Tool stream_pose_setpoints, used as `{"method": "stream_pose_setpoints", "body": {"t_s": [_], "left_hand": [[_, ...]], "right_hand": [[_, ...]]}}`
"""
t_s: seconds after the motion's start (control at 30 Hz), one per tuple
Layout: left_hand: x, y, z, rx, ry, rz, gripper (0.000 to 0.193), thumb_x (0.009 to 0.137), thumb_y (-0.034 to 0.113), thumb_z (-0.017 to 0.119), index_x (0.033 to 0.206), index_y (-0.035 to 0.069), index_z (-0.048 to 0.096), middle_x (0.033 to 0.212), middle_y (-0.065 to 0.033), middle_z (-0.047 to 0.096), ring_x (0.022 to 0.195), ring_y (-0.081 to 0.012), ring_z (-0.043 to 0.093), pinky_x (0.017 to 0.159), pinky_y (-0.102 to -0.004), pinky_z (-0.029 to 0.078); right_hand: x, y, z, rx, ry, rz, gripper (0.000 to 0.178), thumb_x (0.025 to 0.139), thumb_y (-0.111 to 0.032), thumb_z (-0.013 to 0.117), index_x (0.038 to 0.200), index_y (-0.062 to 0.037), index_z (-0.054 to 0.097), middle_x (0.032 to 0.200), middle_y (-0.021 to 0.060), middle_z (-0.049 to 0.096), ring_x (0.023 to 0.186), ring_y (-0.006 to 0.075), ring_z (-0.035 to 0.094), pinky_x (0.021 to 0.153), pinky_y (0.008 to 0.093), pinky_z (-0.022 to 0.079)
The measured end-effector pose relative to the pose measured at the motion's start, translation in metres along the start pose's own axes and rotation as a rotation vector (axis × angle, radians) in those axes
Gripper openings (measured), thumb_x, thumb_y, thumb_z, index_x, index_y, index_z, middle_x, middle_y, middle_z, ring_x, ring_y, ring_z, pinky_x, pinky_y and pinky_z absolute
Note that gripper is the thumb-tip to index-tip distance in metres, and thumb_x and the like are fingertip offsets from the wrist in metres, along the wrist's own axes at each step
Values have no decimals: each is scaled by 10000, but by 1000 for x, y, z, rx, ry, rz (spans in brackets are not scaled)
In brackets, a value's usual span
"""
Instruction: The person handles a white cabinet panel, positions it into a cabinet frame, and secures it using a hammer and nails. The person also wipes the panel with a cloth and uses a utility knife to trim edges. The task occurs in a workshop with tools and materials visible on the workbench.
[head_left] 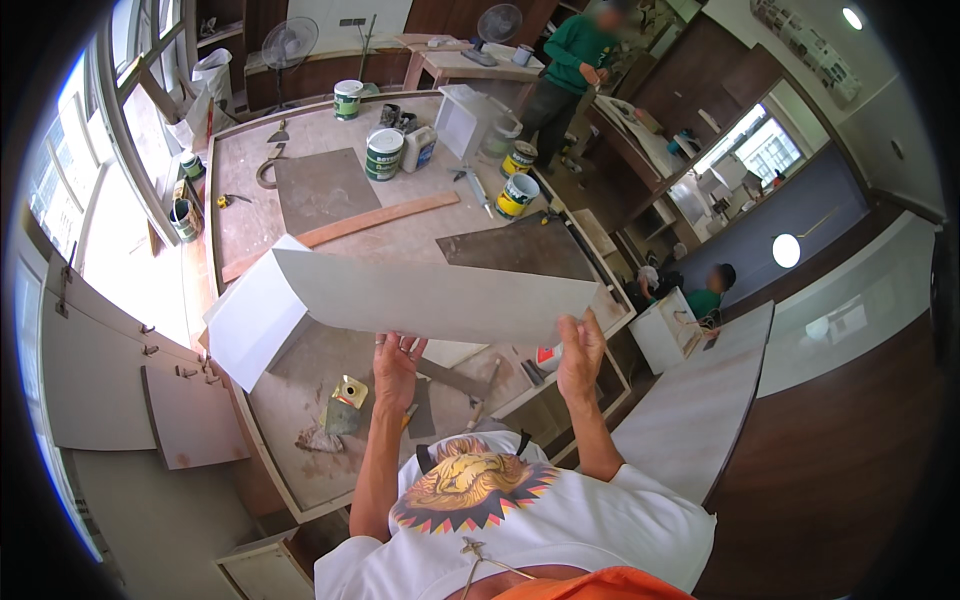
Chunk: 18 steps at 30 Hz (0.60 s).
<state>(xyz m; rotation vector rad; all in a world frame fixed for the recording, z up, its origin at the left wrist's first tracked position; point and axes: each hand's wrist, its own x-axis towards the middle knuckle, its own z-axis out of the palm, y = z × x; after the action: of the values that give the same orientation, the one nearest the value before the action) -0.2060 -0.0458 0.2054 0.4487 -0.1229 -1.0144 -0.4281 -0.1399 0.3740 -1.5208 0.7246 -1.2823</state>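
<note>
Left hand's grip (396,370) holds a pale angled board (440,297) by its lower edge, right hand's grip (580,362) its right end; beyond the board, paint cans (384,156) stand on the counter (322,133).

A panel (430,295) runs from my right hand (580,362) past my left hand (396,372). Beyond both, a plank (380,217) lies on the tabletop (240,238).

White short-sleeved T-shirt (610,510), orange-and-yellow lion print (470,482) edged with black, red and yellow points, thin pale neck cord (507,568), small pendant (473,547), orange cloth (605,586).
</note>
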Motion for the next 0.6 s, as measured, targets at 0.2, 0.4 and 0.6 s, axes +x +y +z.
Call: {"method": "stream_pose_setpoints", "body": {"t_s": [0.2, 0.4, 0.6], "left_hand": [[2, 6, -11, -29, 71, 74, 360, 974, 305, 696, 1268, 174, 536, 1208, 11, 615, 1107, -181, 609, 1058, -430, 490], [3, 20, -12, -20, 159, 111, 391, 987, 250, 677, 1311, 165, 478, 1223, -3, 595, 1161, -207, 583, 1044, -429, 484], [10, 24, -16, -61, -4, 108, 412, 1003, 223, 655, 1371, 181, 476, 1341, 3, 589, 1221, -181, 574, 1045, -413, 482]], "right_hand": [[-4, 8, 16, 51, -2, 24, 277, 1008, -80, 587, 1277, -20, 617, 1200, 40, 660, 1114, 112, 576, 996, 295, 444], [-7, 14, 20, -40, -58, -18, 241, 1020, -102, 582, 1244, -18, 615, 1160, 55, 637, 1087, 123, 571, 964, 299, 454], [-15, 6, 5, -10, -115, -75, 332, 1018, -87, 564, 1342, -12, 559, 1263, 86, 620, 1172, 150, 549, 1035, 328, 422]]}}
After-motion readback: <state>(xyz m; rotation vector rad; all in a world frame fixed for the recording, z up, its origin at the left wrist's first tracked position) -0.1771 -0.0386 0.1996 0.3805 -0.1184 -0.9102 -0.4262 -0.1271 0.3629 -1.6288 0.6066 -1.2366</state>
